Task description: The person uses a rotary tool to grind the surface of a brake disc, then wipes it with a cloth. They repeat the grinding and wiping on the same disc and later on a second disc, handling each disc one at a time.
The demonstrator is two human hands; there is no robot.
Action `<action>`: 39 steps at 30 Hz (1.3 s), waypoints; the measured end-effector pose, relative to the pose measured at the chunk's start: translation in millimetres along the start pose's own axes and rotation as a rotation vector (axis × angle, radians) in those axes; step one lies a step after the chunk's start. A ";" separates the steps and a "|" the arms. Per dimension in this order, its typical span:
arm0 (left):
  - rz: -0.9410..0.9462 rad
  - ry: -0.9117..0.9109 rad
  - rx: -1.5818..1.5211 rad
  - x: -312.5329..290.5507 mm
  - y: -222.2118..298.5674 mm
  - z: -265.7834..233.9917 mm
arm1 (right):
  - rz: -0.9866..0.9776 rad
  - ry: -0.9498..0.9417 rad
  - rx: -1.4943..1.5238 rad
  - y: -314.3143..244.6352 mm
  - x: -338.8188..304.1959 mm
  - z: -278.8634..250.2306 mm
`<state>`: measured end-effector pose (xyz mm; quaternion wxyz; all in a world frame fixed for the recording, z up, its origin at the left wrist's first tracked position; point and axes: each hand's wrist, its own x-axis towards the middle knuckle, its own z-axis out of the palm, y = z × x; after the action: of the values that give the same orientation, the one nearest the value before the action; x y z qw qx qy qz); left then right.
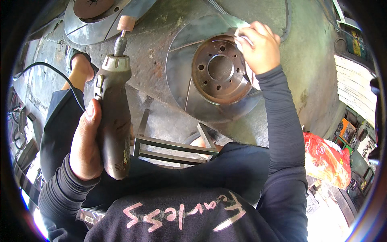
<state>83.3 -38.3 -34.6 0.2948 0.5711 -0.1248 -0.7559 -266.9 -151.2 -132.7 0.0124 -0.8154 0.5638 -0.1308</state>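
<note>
My left hand (86, 141) is wrapped round a dark rotary tool (114, 121), held upright with its collet end away from me. A small pinkish-brown cylindrical grinding stone (126, 23) is fitted at its tip, apart from any other thing. My right hand (261, 49) is closed on a white cloth (242, 35), pressed against the right side of a brake disc (179, 76). The disc lies flat, with a rusty brown raised hub (206, 83) that has a large centre hole and several smaller holes. Part of the disc is hidden under my right hand and forearm.
Another brake disc (78, 30) lies at the far left, with a round brown disc (90, 7) on it. A black cord (52, 65) runs at the left. A metal frame (173, 150) stands near my legs. To the right are a red plastic bag (326, 159) and cluttered parts.
</note>
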 end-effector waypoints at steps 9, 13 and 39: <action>-0.036 -0.142 -0.026 -4.2 7.8 -6.4 | 0.229 0.010 0.084 9.7 -27.6 -7.8; -0.024 -0.001 -0.021 -3.5 2.8 3.6 | 0.092 -0.095 0.005 -8.4 6.1 -0.8; 0.001 -0.189 0.126 12.2 5.1 -6.8 | 0.795 0.078 0.197 143.8 -187.7 -63.0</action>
<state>89.1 -48.5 -43.8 0.2457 0.5146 -0.1996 -0.7969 -475.0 -22.3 -133.3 0.1188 -0.5232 0.8198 -0.2000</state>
